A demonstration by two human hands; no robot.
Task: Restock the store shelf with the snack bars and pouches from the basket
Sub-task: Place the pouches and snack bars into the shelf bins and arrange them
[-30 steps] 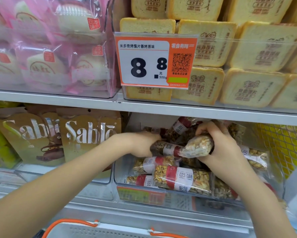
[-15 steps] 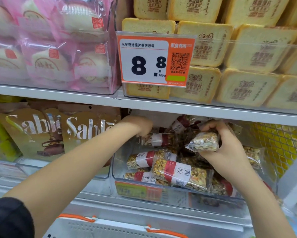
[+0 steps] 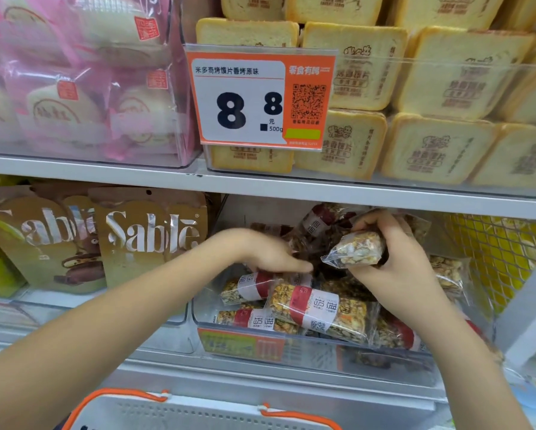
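My right hand (image 3: 397, 268) has its fingers (image 3: 369, 221) clamped on one nut bar (image 3: 353, 249), lumpy and sealed in crinkly clear film, held above the clear plastic bin (image 3: 291, 346) on the lower shelf (image 3: 260, 377). My left hand (image 3: 270, 252) reaches in flat, fingers straight and together, resting on the pile. Three red-banded bars (image 3: 316, 308) lie at the bin's front edge. The white perforated basket (image 3: 183, 411) sits below, orange-rimmed.

An orange price tag (image 3: 260, 97) fronts toast packs (image 3: 465, 72) beside pink bun packs (image 3: 74, 88).
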